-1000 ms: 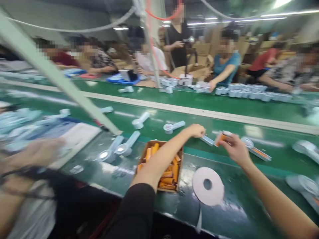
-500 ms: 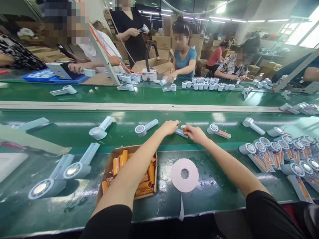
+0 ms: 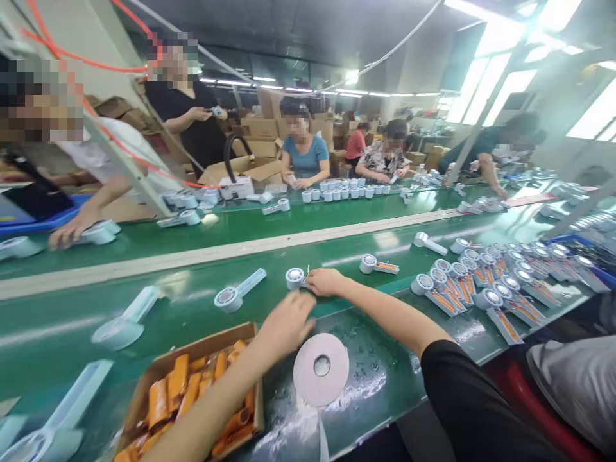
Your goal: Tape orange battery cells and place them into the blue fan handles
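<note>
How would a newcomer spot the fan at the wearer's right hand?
Start on the green conveyor, just beyond the tape roll. The pale handheld fan sits between an orange-striped fan and a plain-handled fan. Only this one has the right hand over its handle.

Left hand (image 3: pixel 287 323) has drawn back, uncovering the fan's round head (image 3: pixel 295 278)
</note>
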`<state>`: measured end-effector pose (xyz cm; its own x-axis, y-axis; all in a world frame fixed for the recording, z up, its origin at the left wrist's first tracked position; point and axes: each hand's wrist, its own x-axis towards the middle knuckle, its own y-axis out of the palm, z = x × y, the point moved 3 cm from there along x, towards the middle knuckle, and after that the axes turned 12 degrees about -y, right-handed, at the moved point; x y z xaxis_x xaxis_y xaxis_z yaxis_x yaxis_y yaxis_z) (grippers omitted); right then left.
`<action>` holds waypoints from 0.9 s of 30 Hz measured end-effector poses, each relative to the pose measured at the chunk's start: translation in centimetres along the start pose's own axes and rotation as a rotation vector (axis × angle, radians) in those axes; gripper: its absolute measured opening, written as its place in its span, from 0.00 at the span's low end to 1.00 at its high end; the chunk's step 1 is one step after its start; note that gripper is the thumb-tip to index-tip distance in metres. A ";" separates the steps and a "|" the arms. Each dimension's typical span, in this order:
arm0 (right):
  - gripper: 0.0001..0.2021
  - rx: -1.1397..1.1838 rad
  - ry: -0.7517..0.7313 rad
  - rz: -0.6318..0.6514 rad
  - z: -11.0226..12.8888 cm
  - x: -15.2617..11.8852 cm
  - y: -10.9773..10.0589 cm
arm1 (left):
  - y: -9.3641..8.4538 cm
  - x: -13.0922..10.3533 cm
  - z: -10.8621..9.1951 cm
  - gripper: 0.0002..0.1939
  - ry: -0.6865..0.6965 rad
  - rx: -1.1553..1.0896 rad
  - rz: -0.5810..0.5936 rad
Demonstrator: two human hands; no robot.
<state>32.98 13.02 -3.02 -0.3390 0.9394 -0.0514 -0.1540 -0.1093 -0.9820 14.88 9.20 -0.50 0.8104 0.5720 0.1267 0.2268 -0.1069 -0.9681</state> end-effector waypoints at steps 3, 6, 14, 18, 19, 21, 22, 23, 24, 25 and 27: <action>0.07 0.013 0.041 -0.104 0.2 -1.7 -0.1 | 3.0 -7.2 -1.3 0.38 0.109 0.083 0.316; 0.05 0.061 0.068 -0.217 1.2 -3.4 -0.7 | 4.4 -10.4 -2.4 0.40 0.054 0.158 0.401; 0.34 0.621 0.077 -0.515 3.7 -11.7 -2.1 | -1.6 -13.1 -3.4 0.23 0.003 -0.061 -0.317; 0.40 1.192 -0.186 -0.217 11.1 -16.2 0.0 | -2.1 -16.9 -2.6 0.18 -0.189 0.002 -0.710; 0.37 1.201 -0.208 -0.114 13.1 -16.5 0.6 | -1.8 -17.7 -2.3 0.19 -0.195 0.019 -0.737; 0.23 1.156 -0.244 0.092 16.7 -16.5 1.7 | -1.3 -19.4 -1.5 0.21 -0.233 0.007 -0.750; 0.18 1.107 -0.286 0.183 18.1 -16.2 2.2 | -1.2 -20.4 -0.9 0.22 -0.293 -0.031 -0.743; 0.16 1.039 -0.345 0.262 19.2 -15.7 2.6 | -1.1 -21.5 -0.2 0.23 -0.379 -0.088 -0.732; 0.15 0.955 -0.421 0.331 20.1 -15.2 2.9 | -1.1 -22.8 0.6 0.23 -0.474 -0.151 -0.718; 0.15 0.861 -0.507 0.382 20.7 -14.5 3.0 | -1.0 -24.1 1.2 0.24 -0.567 -0.209 -0.705; 0.12 0.692 -0.642 0.388 21.4 -12.4 2.5 | -1.0 -26.9 2.0 0.25 -0.713 -0.279 -0.687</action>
<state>16.96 -5.90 -0.99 -0.8818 0.4702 -0.0370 -0.3614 -0.7239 -0.5877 -8.20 -4.44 -3.40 -0.0305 0.9211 0.3882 0.7118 0.2926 -0.6385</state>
